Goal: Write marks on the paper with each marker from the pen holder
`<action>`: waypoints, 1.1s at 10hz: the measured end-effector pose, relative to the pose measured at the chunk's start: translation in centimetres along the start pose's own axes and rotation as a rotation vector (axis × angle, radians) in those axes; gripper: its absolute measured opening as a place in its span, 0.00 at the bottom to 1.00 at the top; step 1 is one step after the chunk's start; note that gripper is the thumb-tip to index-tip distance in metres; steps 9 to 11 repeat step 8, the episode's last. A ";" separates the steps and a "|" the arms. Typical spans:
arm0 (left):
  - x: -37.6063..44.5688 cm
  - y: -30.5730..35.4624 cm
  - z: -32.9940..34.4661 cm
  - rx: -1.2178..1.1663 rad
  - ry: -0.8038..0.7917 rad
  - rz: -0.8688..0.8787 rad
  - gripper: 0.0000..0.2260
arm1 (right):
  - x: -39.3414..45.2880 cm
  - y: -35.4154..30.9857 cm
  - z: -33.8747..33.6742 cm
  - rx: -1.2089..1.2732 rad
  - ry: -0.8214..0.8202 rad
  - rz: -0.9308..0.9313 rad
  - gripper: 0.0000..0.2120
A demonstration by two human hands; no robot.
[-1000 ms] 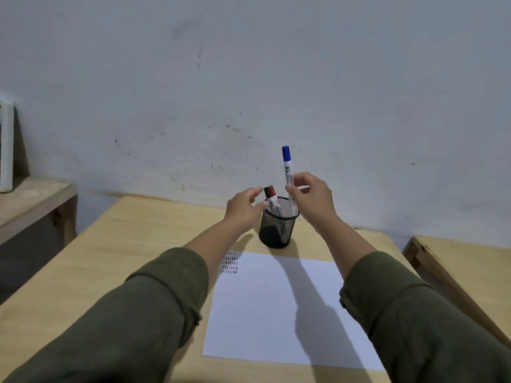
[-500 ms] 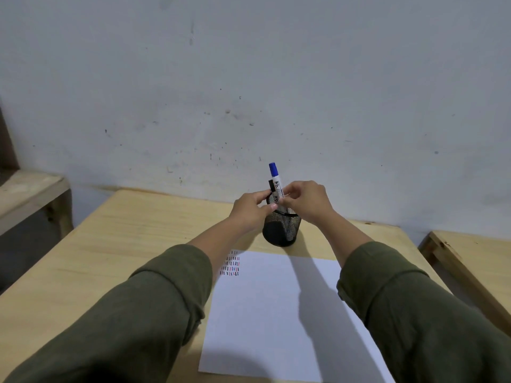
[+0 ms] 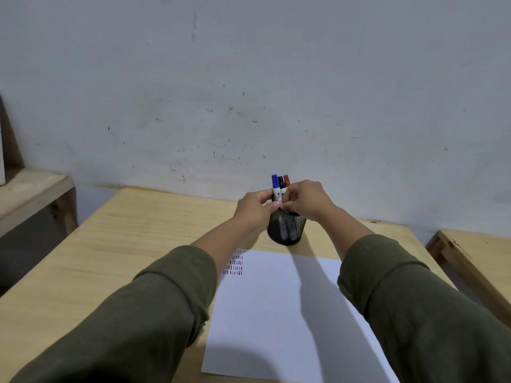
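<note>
Black wire mesh forms the pen holder, a small round cup standing upright on the pale wooden table, just beyond the far edge of the paper. Three markers rise from it side by side, their caps clear of the rim: a blue-capped marker on the left with a white printed barrel, a black-capped marker in the middle and a red-capped marker on the right. Both hands meet over the holder's mouth. The left hand has its fingers curled in and pinches the blue marker's barrel between thumb and fingertips. The right hand is curled close around the barrels from the right; which marker its fingers actually clasp cannot be told. The white sheet lies flat on the near part of the table, with short rows of black, red and dark dashes in its far left corner, partly hidden by the left forearm. Olive green sleeves cover both arms.
</note>
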State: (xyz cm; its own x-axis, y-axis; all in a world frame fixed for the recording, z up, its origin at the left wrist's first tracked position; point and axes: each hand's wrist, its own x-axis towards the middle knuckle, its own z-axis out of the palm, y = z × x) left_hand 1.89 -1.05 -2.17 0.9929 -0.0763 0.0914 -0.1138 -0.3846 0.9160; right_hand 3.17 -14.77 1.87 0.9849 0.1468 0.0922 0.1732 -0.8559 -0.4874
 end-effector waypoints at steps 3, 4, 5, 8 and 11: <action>0.1 -0.1 0.2 -0.048 0.010 -0.035 0.19 | 0.2 0.3 0.5 0.060 0.087 0.025 0.06; 0.2 -0.1 0.3 -0.046 0.007 -0.050 0.19 | 0.2 0.3 0.6 0.050 0.108 0.024 0.05; 0.4 -0.4 0.4 -0.041 0.019 -0.056 0.19 | 0.3 0.4 0.8 0.099 0.135 0.032 0.06; -0.6 0.3 -0.3 0.007 0.110 -0.074 0.22 | -1.2 0.0 -1.4 0.256 0.324 0.045 0.06; -0.6 0.3 -0.3 0.007 0.110 -0.074 0.22 | -1.2 0.0 -1.4 0.256 0.324 0.045 0.06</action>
